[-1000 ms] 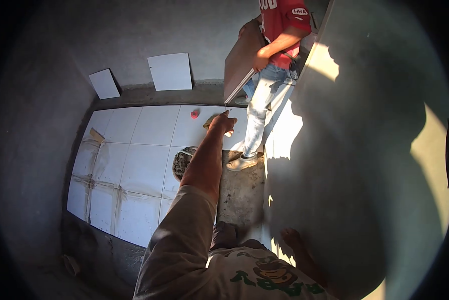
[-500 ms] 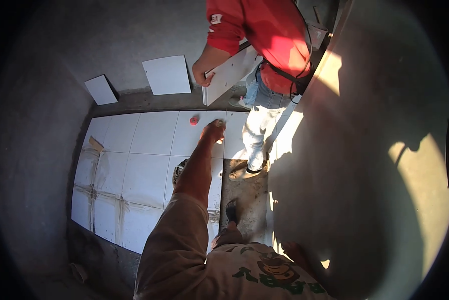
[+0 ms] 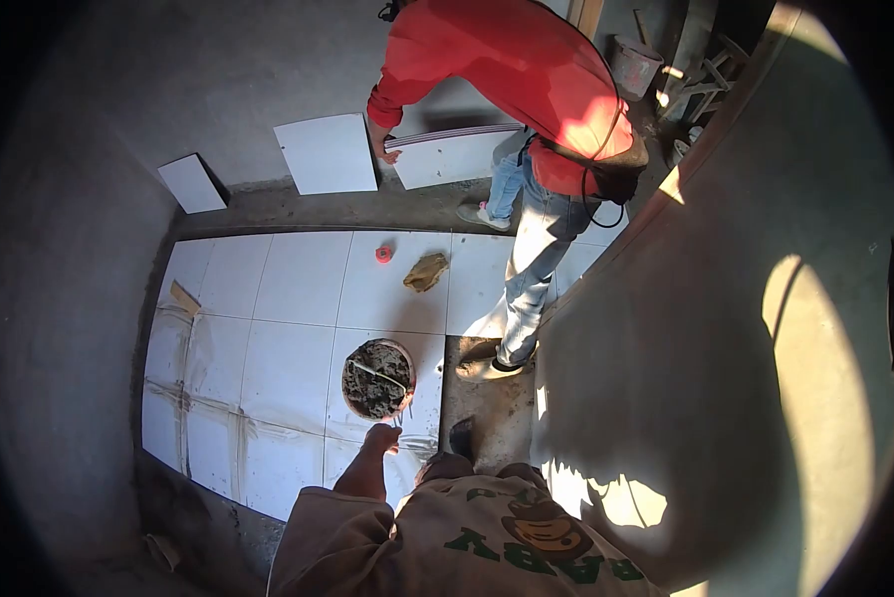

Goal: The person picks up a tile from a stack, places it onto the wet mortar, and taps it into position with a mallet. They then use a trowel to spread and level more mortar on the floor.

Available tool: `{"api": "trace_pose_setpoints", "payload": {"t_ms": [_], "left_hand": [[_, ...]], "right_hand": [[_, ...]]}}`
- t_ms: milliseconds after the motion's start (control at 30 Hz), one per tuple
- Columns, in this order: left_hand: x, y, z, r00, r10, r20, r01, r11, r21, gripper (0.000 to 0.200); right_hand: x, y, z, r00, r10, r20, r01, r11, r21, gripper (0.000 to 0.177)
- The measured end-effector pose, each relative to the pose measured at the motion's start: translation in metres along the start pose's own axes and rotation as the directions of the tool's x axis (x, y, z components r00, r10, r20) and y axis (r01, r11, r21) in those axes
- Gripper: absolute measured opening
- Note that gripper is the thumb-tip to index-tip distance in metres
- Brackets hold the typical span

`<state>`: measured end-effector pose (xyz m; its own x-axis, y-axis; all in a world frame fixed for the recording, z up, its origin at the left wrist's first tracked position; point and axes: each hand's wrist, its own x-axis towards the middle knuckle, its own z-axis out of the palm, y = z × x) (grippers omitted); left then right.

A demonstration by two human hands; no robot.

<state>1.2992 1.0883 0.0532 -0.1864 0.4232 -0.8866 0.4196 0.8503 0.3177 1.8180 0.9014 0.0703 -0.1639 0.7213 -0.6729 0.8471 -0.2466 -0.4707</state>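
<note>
My left hand [image 3: 380,439] is just below the near rim of a round bucket [image 3: 411,370] of grey mortar. Its fingers look curled, and what they hold, if anything, is too small to name. A pale stick-like handle [image 3: 375,374] lies across the mortar [image 3: 372,398]. Farther out, a crumpled brown rag [image 3: 426,272] and a small red round object [image 3: 383,255] lie on the white floor tiles [image 3: 293,358]. My right hand is out of view.
A person in a red top [image 3: 507,60] bends over tiles [image 3: 447,159] by the wall. Two more tiles lean there, one larger [image 3: 326,154], one smaller [image 3: 193,184]. Bare floor [image 3: 487,408] borders the tiling at right. Another bucket [image 3: 634,68] stands at the back.
My left hand has drawn back from the rag, leaving it on the tiles, to the bucket's near side. The person in red has bent lower and set the tiles down by the wall.
</note>
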Motion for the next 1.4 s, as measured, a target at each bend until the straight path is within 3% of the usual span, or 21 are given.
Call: {"api": "trace_pose_setpoints", "payload": {"t_ms": [100, 133, 167, 200, 233, 267, 300, 333, 433, 500, 567, 633, 700, 733, 800, 900, 1100, 1267, 1300, 1333, 1400], "left_hand": [[0.035, -0.002, -0.009, 0.999, 0.021, -0.040, -0.021, 1.000, 0.015, 0.030], [0.054, -0.001, -0.013, 0.872, 0.488, -0.033, -0.394, 0.742, 0.543, 0.027], [0.066, -0.006, -0.014, 0.588, 0.777, 0.223, -0.497, 0.130, 0.858, 0.023], [0.067, 0.004, -0.012, 0.585, 0.790, 0.181, -0.491, 0.168, 0.855, 0.021], [0.072, 0.021, -0.007, 0.581, 0.802, 0.136, -0.484, 0.207, 0.850, 0.019], [0.071, 0.036, -0.002, 0.586, 0.800, 0.131, -0.483, 0.214, 0.849, 0.019], [0.065, 0.048, 0.004, 0.754, 0.656, -0.032, -0.595, 0.704, 0.388, 0.018], [0.059, 0.056, 0.011, 0.903, 0.427, -0.036, -0.422, 0.872, -0.249, 0.018], [0.060, 0.061, 0.024, 0.841, 0.541, -0.008, -0.508, 0.785, -0.354, 0.014], [0.047, 0.054, 0.031, 0.796, 0.602, -0.065, -0.603, 0.778, -0.175, 0.009], [0.047, 0.038, 0.027, 0.641, 0.759, 0.114, -0.647, 0.455, 0.612, 0.016], [0.048, 0.019, 0.024, 0.744, 0.623, 0.241, -0.535, 0.340, 0.774, 0.018], [0.055, -0.008, 0.026, 0.874, 0.460, 0.156, -0.422, 0.558, 0.714, 0.025], [0.114, -0.059, 0.040, 0.919, 0.394, 0.011, -0.387, 0.896, 0.217, 0.029], [0.075, -0.045, 0.027, 0.888, 0.457, 0.042, -0.433, 0.804, 0.409, 0.030], [0.055, -0.033, 0.021, 0.869, 0.487, 0.093, -0.439, 0.670, 0.599, 0.030], [0.132, -0.054, 0.050, 0.817, 0.577, 0.001, -0.576, 0.816, 0.048, 0.030], [0.134, -0.035, 0.054, 0.787, 0.617, 0.015, -0.617, 0.786, 0.025, 0.027], [0.115, -0.024, 0.046, 0.776, 0.627, 0.064, -0.624, 0.750, 0.218, 0.027], [0.103, -0.018, 0.041, 0.771, 0.626, 0.115, -0.613, 0.681, 0.402, 0.026], [0.111, -0.027, 0.041, 0.804, 0.588, 0.081, -0.577, 0.742, 0.340, 0.027]], "right_hand": [[0.018, 0.009, -0.007, 0.995, 0.086, 0.046, -0.087, 0.996, 0.020, 0.012], [0.021, 0.011, -0.008, 0.991, 0.115, 0.067, -0.117, 0.993, 0.026, 0.012], [0.023, 0.015, -0.007, 0.985, 0.146, 0.090, -0.149, 0.988, 0.034, 0.013], [0.019, -0.002, -0.018, 0.978, 0.176, 0.115, -0.181, 0.983, 0.040, 0.013], [0.022, -0.010, -0.052, 0.970, -0.235, 0.064, 0.243, 0.948, -0.203, 0.016], [0.041, -0.019, -0.069, 0.956, -0.294, 0.009, 0.291, 0.939, -0.182, 0.016], [0.056, -0.022, -0.079, 0.936, -0.348, -0.044, 0.337, 0.927, -0.163, 0.015], [0.072, -0.022, -0.089, 0.906, -0.403, -0.130, 0.380, 0.909, -0.171, 0.014], [0.096, -0.063, -0.138, 0.852, -0.461, -0.247, 0.402, 0.880, -0.254, 0.009], [0.094, -0.093, -0.156, 0.842, -0.460, -0.280, 0.369, 0.872, -0.322, 0.007], [0.091, -0.101, -0.163, 0.911, -0.336, -0.241, 0.323, 0.942, -0.091, 0.010], [0.098, -0.083, -0.153, 0.867, -0.425, -0.259, 0.361, 0.895, -0.261, 0.016], [0.101, -0.075, -0.150, 0.952, -0.261, -0.161, 0.256, 0.965, -0.054, 0.015], [0.102, -0.077, -0.150, 0.951, -0.263, -0.162, 0.257, 0.965, -0.055, 0.015], [0.105, -0.080, -0.147, 0.982, 0.088, -0.169, -0.052, 0.978, 0.202, 0.018], [0.089, -0.114, -0.164, 0.981, 0.140, -0.137, -0.052, 0.861, 0.505, 0.029], [0.093, -0.101, -0.161, 0.979, 0.184, -0.092, -0.126, 0.891, 0.436, 0.029], [0.119, -0.038, -0.136, 0.967, -0.173, -0.186, 0.190, 0.979, 0.078, 0.013], [0.123, -0.031, -0.134, 0.928, -0.316, -0.198, 0.306, 0.949, -0.081, 0.012], [0.123, -0.032, -0.135, 0.927, -0.319, -0.196, 0.308, 0.948, -0.084, 0.012], [0.119, -0.038, -0.137, 0.970, -0.169, -0.177, 0.193, 0.973, 0.129, 0.012]]}}
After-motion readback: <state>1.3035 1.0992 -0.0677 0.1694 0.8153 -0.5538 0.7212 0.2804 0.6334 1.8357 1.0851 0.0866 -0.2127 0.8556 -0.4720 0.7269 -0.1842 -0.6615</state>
